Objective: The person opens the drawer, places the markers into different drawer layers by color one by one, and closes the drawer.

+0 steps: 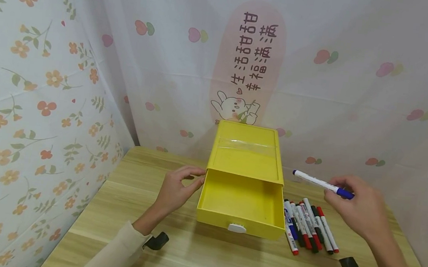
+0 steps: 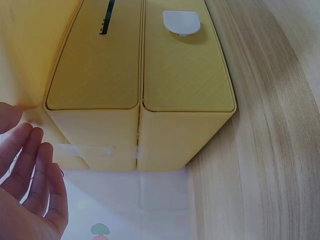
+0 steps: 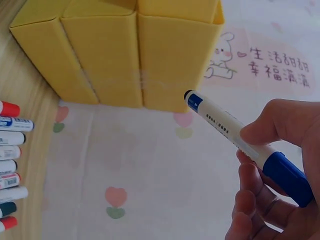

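A white whiteboard marker with a blue cap point(image 1: 322, 183) is pinched between the thumb and fingers of my right hand point(image 1: 361, 207), raised above the table to the right of the yellow drawer unit point(image 1: 250, 149). The unit's top drawer point(image 1: 240, 223) is pulled out, and its visible inside holds nothing. My left hand point(image 1: 177, 189) is at the left side of that drawer, fingers loosely bent; whether the fingertips touch it is hard to tell. In the left wrist view, the left fingers point(image 2: 37, 175) hold nothing.
Several markers point(image 1: 308, 227) with red, black and blue caps lie side by side on the wooden table point(image 1: 182, 259), right of the drawer. Lower drawers point(image 2: 185, 65) stack beneath the top one. Printed curtains point(image 1: 167, 56) hang behind and left.
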Motion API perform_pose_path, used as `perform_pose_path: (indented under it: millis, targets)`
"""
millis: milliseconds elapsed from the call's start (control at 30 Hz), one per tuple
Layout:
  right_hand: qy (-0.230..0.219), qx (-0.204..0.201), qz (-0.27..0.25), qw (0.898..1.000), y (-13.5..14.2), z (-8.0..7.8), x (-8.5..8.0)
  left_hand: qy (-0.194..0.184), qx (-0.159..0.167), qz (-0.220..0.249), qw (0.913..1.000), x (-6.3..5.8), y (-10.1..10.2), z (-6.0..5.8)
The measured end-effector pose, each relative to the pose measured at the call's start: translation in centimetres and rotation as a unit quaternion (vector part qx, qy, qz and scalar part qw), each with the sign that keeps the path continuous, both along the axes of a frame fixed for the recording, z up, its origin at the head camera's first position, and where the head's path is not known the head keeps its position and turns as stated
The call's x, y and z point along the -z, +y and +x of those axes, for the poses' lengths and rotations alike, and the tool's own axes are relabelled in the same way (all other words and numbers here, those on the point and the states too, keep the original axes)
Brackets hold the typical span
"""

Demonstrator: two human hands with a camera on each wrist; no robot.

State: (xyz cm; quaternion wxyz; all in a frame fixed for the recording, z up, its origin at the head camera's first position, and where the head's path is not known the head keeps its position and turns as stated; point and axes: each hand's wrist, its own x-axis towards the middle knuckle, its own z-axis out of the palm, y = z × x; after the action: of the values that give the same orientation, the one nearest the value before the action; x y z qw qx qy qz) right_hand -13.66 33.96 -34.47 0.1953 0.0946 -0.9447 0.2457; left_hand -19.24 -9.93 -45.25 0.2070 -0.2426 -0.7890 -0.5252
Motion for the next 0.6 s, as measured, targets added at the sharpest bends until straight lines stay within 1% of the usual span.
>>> perform_pose_path:
  millis: [200, 367, 600]
  targets:
    - [0.020, -0.002, 0.011, 1.000, -0.6, 0.1, -1.6, 0.000, -0.001, -0.003, 1.0000, -0.2, 0.0, 0.1]
    - [0.029, -0.004, 0.025, 0.999, -1.6, 0.2, -2.7, -0.001, 0.000, -0.003, 1.0000, -0.3, 0.0, 0.1]
    - [0.057, -0.040, 0.058, 0.996, -4.0, 0.4, -4.4, -0.001, -0.001, -0.004, 1.0000, -0.2, 0.0, 0.1]
